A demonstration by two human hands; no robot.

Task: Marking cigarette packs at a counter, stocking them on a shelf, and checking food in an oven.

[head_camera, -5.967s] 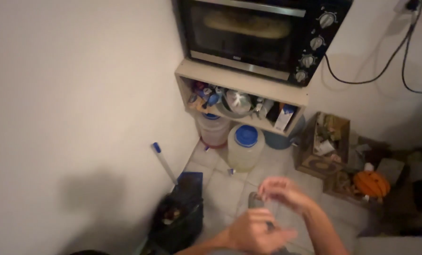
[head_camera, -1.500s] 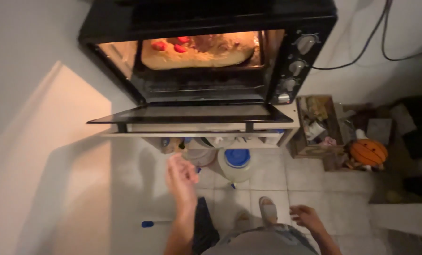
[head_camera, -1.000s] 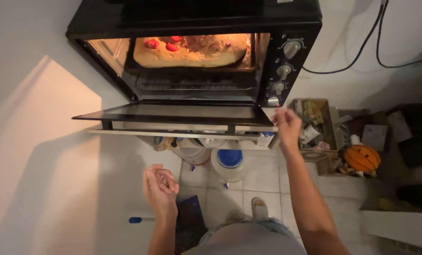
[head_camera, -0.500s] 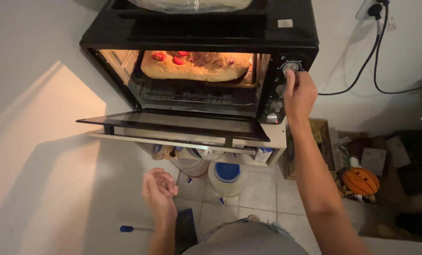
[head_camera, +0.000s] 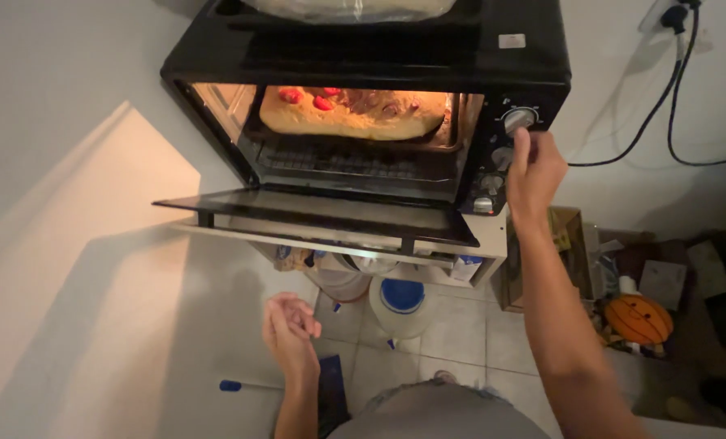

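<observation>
Right hand [head_camera: 534, 171] is up at the black countertop oven [head_camera: 379, 97], fingertips pinching just under the top control knob [head_camera: 518, 119] on the right-hand panel. The oven door [head_camera: 314, 215] hangs flat open, and a flatbread [head_camera: 351, 112] with red toppings sits on its tray inside. Left hand [head_camera: 290, 329] hovers low over the tiled floor [head_camera: 469, 333], fingers loosely curled, holding nothing.

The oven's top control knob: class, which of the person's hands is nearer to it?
Right. The right hand is raised to the top control knob, fingertips at or just below it. The left hand hangs empty, low down, below the open oven door, far from it.
</observation>
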